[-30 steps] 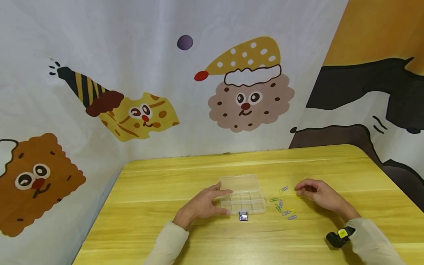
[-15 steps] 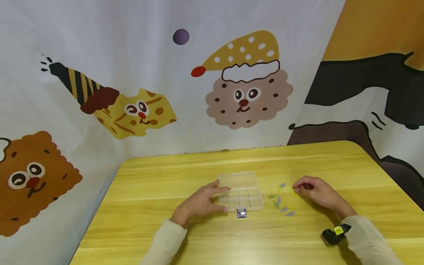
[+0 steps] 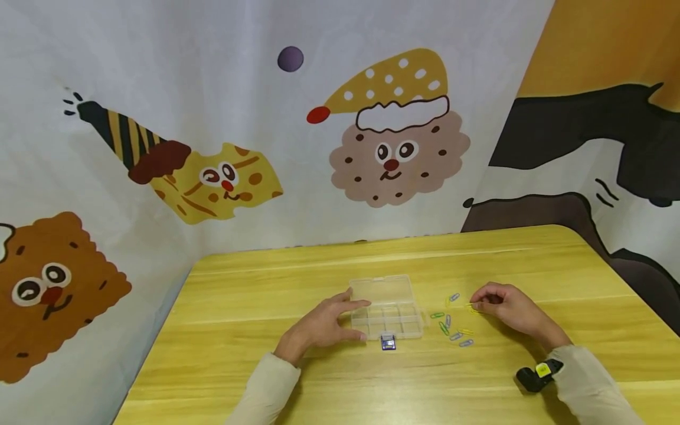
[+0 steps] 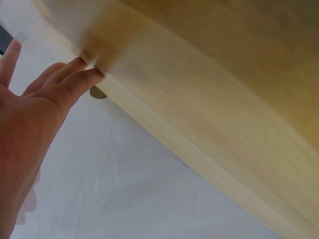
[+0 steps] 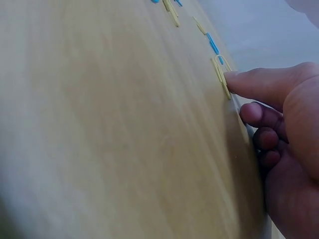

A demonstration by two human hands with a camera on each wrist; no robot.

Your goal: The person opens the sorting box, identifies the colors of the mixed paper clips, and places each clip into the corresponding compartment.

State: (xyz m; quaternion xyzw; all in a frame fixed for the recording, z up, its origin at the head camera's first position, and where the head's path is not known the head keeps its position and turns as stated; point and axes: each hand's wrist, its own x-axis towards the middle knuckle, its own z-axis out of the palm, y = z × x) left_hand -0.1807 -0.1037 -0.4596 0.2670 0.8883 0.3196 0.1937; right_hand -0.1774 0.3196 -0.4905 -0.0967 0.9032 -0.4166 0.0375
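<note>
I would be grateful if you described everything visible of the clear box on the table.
The box looks like clear plastic, a rectangular tray split by thin walls into two rows of compartments. Its lid is open, folded back on the far side; nothing shows inside. It lies flat on the table. The left hand touches its left end, hiding part. A small blue piece sits at its front edge; whether attached is unclear.

A bare lane crosses the near tabletop between the sleeves, narrowed on the right by a black wrist device. The left hand bars the box from the left; scattered paper clips lie between box and right hand.
</note>
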